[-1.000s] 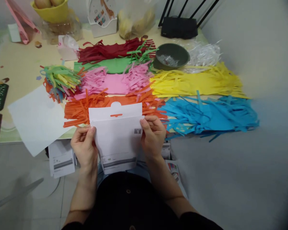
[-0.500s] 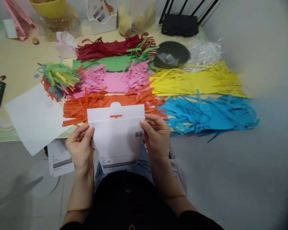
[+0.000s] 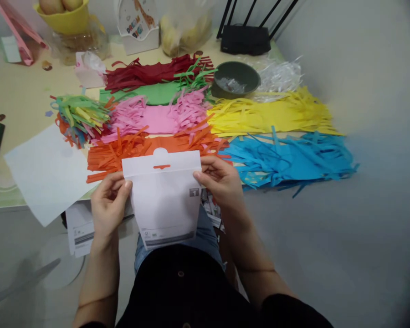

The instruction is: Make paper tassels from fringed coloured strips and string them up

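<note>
Left hand (image 3: 107,200) and right hand (image 3: 222,180) — fingers closed — pinch the white packet (image 3: 166,202) (sides).

White giraffe-printed card stand (image 3: 136,25) at eleven o'clock reading "DREAM BIG", white flat hang-tab packet (image 3: 164,200) at centre, small grey square (image 3: 194,192) on it bearing "1", its lower print too small to read

The table (image 3: 27,91) bears fringed colored paper (image 3: 164,119) and a green bowl (image 3: 237,78).
</note>
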Demonstrator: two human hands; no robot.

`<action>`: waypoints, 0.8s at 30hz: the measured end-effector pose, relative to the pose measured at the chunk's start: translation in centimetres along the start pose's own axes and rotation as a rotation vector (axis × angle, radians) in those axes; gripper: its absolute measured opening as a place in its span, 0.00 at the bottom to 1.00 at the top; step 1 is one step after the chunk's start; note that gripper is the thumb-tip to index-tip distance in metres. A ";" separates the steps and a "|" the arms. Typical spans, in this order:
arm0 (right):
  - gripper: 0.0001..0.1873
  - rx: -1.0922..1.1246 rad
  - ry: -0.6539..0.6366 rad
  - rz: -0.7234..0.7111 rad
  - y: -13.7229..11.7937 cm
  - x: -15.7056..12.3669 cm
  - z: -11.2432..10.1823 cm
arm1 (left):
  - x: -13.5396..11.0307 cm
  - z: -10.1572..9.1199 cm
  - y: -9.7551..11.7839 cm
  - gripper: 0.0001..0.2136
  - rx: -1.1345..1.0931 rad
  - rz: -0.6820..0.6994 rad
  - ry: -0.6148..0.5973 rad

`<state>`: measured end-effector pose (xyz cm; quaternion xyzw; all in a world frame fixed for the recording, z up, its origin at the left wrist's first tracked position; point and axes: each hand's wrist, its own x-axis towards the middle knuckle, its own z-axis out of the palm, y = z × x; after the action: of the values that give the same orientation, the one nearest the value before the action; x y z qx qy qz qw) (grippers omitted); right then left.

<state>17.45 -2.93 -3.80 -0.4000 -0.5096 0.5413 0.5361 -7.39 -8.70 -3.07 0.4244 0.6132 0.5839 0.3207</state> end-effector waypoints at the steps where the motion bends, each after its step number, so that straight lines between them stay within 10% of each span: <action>1: 0.11 -0.022 -0.041 -0.012 -0.1 0.3 -0.2 | 0.4 -0.2 0.2 0.14 0.003 0.016 -0.075; 13: 0.16 -0.276 -0.609 -0.176 -2.9 2.0 -2.3 | 2.7 -2.7 2.9 0.13 0.308 0.335 -0.646; 21: 0.15 -0.458 -0.651 -0.230 -4.0 1.3 0.0 | 2.8 0.0 5.4 0.10 0.373 0.286 -0.630; 24: 0.15 -0.504 -0.661 -0.254 -4.5 1.1 0.4 | 3.5 1.3 6.2 0.08 0.493 0.226 -0.794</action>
<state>17.68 -2.35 0.75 -0.2575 -0.8153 0.4286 0.2922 -6.85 -5.27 3.28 0.7420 0.5137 0.2451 0.3543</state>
